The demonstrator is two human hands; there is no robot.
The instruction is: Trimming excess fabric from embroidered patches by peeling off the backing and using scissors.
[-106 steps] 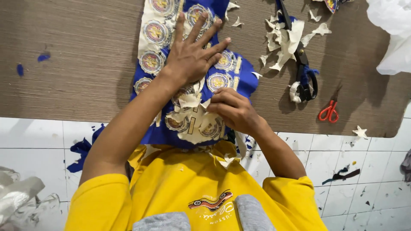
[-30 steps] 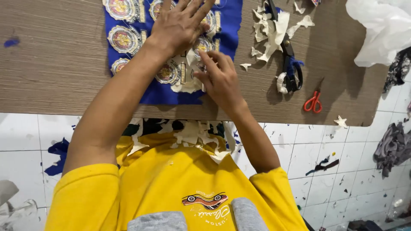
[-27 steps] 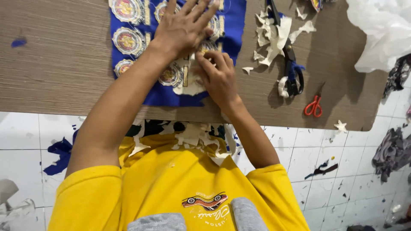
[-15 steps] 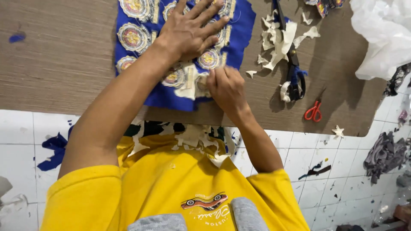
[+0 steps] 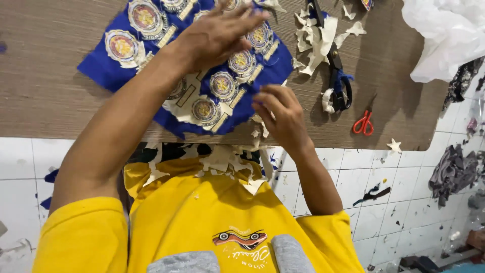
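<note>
Left hand (image 5: 217,35) flat and spread on the blue cloth with round emblems (image 5: 202,76), fingers open, pressing down rather than gripping. Right hand (image 5: 280,114) at the cloth's near right edge, fingers curled, pinching the fabric border by the look of it, though exactly what sits between the fingertips cannot be told. Cloth lying on the brown board (image 5: 50,96), spread from the far middle down to the near edge, its lower point just overhanging that edge.

Beside the cloth's right side, a pile of white paper scraps (image 5: 316,40) toward the far edge, touching or nearly touching the fabric. Just right of that, black scissors (image 5: 339,83) wrapped with blue at the handles, lying lengthwise. Further right, near the near edge, small red scissors (image 5: 364,124), well apart from the right hand. At the far right corner, a crumpled white plastic bag (image 5: 444,35) overhanging the board. A small white star-shaped scrap (image 5: 394,146) at the near right edge.

Open board to the left of the cloth, running to the left edge. Between right hand and black scissors, a narrow bare strip. More white scraps (image 5: 222,162) on the yellow shirt (image 5: 212,217) below the near edge. White tiled floor (image 5: 394,202) to the right, strewn with dark fabric bits (image 5: 454,172).
</note>
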